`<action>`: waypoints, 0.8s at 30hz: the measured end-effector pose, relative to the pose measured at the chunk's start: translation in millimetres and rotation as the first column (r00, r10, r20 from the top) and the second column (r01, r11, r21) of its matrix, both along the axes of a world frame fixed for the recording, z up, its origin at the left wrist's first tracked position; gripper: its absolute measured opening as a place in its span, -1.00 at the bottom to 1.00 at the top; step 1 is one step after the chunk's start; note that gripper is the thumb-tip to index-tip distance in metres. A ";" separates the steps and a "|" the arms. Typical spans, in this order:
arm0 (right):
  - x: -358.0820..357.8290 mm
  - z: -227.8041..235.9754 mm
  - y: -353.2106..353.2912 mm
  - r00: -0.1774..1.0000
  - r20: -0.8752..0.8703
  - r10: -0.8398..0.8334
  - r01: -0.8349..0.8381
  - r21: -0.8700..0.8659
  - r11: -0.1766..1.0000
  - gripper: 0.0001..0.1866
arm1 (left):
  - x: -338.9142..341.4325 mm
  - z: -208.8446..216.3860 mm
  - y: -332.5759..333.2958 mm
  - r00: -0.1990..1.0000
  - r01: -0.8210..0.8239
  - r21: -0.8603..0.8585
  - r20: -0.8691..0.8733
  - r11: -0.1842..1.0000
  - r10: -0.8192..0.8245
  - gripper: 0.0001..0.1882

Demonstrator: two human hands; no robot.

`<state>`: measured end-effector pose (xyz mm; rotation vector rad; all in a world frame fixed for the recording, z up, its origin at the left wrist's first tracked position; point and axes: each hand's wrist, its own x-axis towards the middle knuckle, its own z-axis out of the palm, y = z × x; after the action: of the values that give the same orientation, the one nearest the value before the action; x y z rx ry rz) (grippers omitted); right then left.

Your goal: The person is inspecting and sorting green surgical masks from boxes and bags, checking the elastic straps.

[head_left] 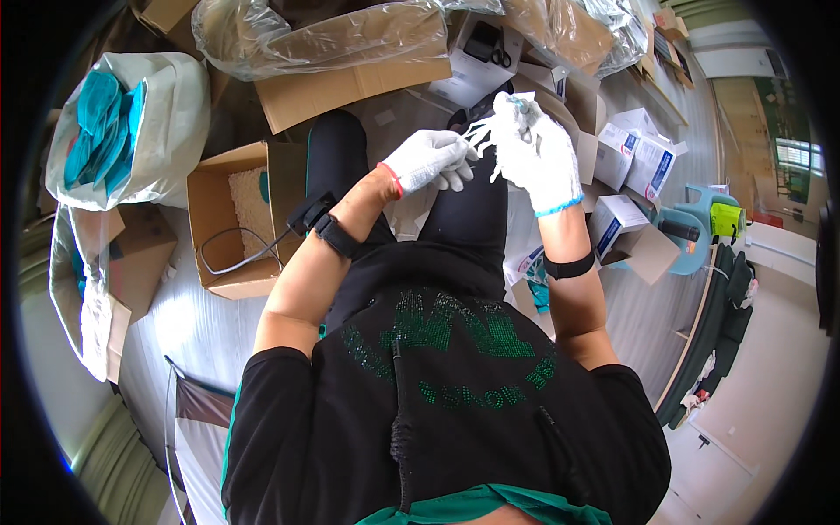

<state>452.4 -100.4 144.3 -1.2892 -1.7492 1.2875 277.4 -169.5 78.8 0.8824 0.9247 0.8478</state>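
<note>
Both of my hands wear white knit gloves and are raised above my knees. My left hand (pixel 430 161), in a red-cuffed glove, has its fingers bent together at the ends of some thin white strips (pixel 478 134). My right hand (pixel 541 157), with a blue cuff, is closed round the same bundle. A small bluish-grey bit with a white edge (pixel 522 103) shows at its fingertips; its kind is too small to make out. The strips stretch across the short gap between the hands, and their other ends are hidden in the right glove.
An open cardboard box (pixel 203 201) with pale filling stands by my left knee, a cable over it. Beyond it is a white sack (pixel 179 131) of teal pieces. Plastic-covered cartons (pixel 350 83) lie ahead. White boxes (pixel 652 166) and a blue chair (pixel 691 206) are at right.
</note>
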 end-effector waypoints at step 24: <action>-5.7 -7.3 -9.8 0.999 -0.047 0.012 -0.019 -0.153 0.988 -0.79 | 12.0 25.6 3.7 0.980 -0.167 -0.152 -0.133 0.974 0.147 -0.66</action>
<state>446.7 -110.2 137.0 -1.3213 -1.6582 1.4740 289.5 -165.8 104.4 0.7319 1.1657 0.8474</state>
